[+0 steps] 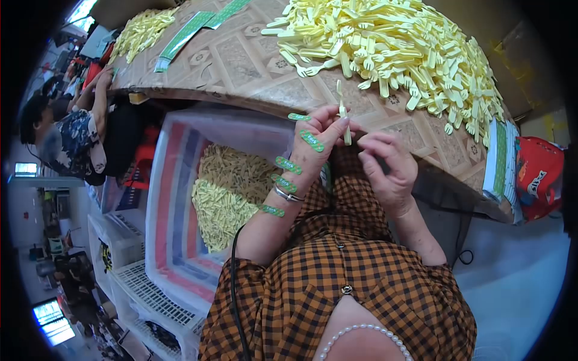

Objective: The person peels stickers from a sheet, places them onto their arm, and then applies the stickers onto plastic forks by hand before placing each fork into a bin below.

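Between the thumb and fingers of my left hand (319, 133) is a small pale yellow plastic fork (346, 123), held upright near the table edge. Several green stickers (312, 141) printed "Fork" are stuck along the back of this hand, its wrist and forearm. A metal bracelet (288, 194) circles the same wrist. My right hand (390, 171) hovers just right of the fork, its fingers bent and apart, with nothing visible in them. Beyond both hands, a large heap of yellow forks (391, 51) covers the far right of the table (241, 66).
Left of my lap stands a bin with a striped liner (174, 198), holding many forks (223, 210). Strips of green labels (183, 41) lie on the table, near a smaller fork heap (143, 33). A red bag (539, 177) hangs at right. Another person (72, 135) sits at far left.
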